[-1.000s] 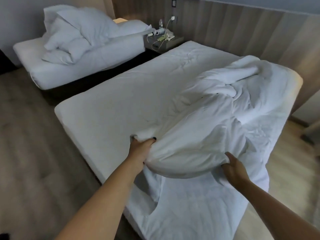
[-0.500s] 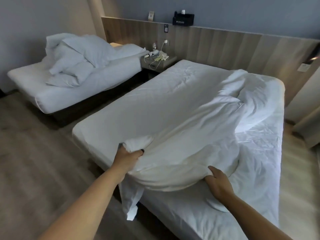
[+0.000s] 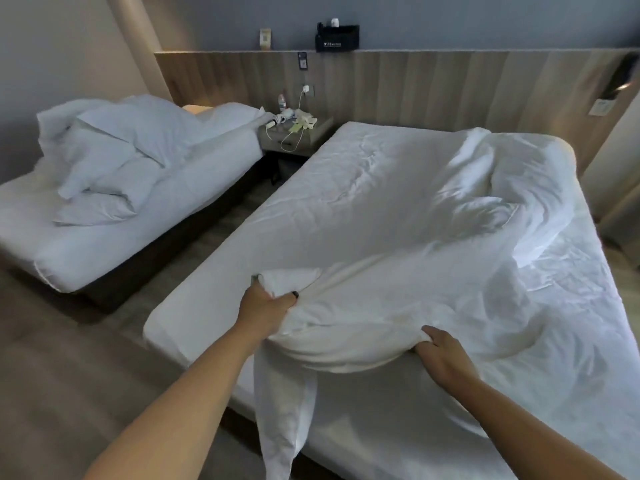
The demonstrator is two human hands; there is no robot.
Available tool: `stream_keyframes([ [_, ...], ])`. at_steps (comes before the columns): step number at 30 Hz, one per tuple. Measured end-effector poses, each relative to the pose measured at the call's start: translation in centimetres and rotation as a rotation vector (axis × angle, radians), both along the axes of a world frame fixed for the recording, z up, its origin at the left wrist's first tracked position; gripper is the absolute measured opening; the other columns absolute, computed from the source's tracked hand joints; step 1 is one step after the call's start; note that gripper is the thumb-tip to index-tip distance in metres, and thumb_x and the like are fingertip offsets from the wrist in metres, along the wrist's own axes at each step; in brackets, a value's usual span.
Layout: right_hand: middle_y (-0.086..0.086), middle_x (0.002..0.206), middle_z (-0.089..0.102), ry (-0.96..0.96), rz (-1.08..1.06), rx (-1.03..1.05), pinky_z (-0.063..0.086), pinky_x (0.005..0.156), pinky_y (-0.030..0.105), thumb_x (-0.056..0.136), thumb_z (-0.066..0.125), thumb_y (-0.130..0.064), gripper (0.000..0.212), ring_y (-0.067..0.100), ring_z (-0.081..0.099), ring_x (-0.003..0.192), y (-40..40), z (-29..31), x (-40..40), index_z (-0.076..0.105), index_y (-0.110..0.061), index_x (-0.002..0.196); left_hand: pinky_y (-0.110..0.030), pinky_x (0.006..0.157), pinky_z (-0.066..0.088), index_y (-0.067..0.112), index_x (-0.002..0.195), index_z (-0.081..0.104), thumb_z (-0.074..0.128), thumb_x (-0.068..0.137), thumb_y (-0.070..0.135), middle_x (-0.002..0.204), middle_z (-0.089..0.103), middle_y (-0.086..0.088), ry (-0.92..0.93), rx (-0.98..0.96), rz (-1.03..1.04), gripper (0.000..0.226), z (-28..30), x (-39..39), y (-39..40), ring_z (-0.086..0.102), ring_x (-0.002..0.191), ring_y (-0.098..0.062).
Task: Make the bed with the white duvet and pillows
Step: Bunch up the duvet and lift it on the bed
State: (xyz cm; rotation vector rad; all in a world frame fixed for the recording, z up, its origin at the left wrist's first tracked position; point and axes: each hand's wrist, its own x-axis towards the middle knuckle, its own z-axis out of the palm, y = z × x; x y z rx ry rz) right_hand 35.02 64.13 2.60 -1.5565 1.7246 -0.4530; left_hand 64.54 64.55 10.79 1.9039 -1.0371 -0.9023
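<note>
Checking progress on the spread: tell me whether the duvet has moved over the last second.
Yes. The duvet, gripped by left hand and right hand, has spread from its heap toward the bed's left edge.

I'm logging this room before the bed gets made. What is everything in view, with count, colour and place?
duvet: one, white, bunched across the near bed, near edge lifted
near bed: one, white sheet, centre and right
far bed: one, white, left
pillows: a pile, exact count unclear, white, on the far bed
nightstand: one, grey-brown, between the beds at the wall, holding cables and small items
bottle: one, clear, on the nightstand
black box: one, on the ledge above the wood panel
left hand: grips the duvet's near-left corner
right hand: grips the duvet's near edge
</note>
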Motion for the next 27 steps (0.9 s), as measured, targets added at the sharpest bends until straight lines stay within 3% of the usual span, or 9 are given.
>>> stream_keyframes([
  [6,0.003,0.071,0.063,-0.073,-0.113,-0.111,0.042,0.064,0.035,0.063,0.044,-0.040,0.028,0.024,0.058,0.072,-7.8,7.0,10.6,0.056,-0.015,0.065,-0.032,0.099,0.042,0.008,0.141,0.043,0.075,0.083,0.022,0.129,0.054,-0.004,-0.076,-0.118,-0.040,0.067,4.9,10.1,-8.6,0.052,0.121,-0.027],
  [10,0.002,0.072,0.065,-0.113,-0.168,-0.218,0.042,0.063,0.033,0.064,0.043,-0.041,0.029,0.023,0.059,0.074,-10.6,10.8,17.1,0.059,-0.017,0.062,-0.025,0.085,0.035,0.008,0.134,0.045,0.073,0.085,0.023,0.110,0.047,0.002,-0.159,-0.195,-0.135,0.059,7.5,16.6,-13.8,0.048,0.103,-0.019],
  [15,-0.003,0.063,0.062,-0.153,-0.335,-0.354,0.043,0.065,0.036,0.064,0.046,-0.036,0.021,0.022,0.057,0.068,-11.5,14.1,27.9,0.056,-0.025,0.049,-0.028,0.080,0.036,0.010,0.123,0.047,0.074,0.082,0.022,0.106,0.051,-0.002,-0.235,-0.293,-0.283,0.051,8.6,27.0,-18.8,0.051,0.100,-0.024],
  [18,-0.004,0.069,0.065,-0.098,-0.353,-0.317,0.049,0.072,0.038,0.063,0.047,-0.038,0.021,0.021,0.060,0.073,-10.7,14.8,35.8,0.062,-0.024,0.060,-0.029,0.081,0.036,0.009,0.126,0.047,0.074,0.081,0.022,0.107,0.053,-0.001,-0.260,-0.262,-0.302,0.054,8.4,35.4,-20.0,0.051,0.099,-0.023],
  [22,-0.006,0.084,0.067,0.038,-0.245,-0.211,0.050,0.074,0.034,0.064,0.042,-0.044,0.033,0.017,0.061,0.081,-8.7,12.6,46.2,0.064,-0.024,0.078,-0.034,0.080,0.041,0.007,0.122,0.055,0.077,0.079,0.028,0.115,0.063,-0.009,-0.166,-0.132,-0.198,0.053,5.1,46.3,-19.7,0.056,0.101,-0.027],
  [25,-0.008,0.088,0.067,0.069,-0.232,-0.056,0.050,0.076,0.034,0.066,0.042,-0.045,0.028,0.017,0.061,0.086,-5.1,8.8,51.1,0.061,-0.027,0.079,-0.035,0.088,0.043,0.006,0.127,0.055,0.075,0.083,0.018,0.118,0.060,-0.008,0.012,-0.017,-0.022,0.050,0.9,50.0,-17.1,0.056,0.113,-0.033],
  [27,-0.009,0.086,0.067,0.076,-0.251,0.026,0.051,0.078,0.034,0.072,0.049,-0.040,0.022,0.015,0.061,0.084,-3.1,7.2,51.9,0.064,-0.026,0.081,-0.040,0.095,0.045,0.004,0.135,0.049,0.076,0.082,0.017,0.129,0.057,-0.014,0.174,0.087,0.141,0.061,-2.0,50.4,-14.9,0.054,0.118,-0.037],
])
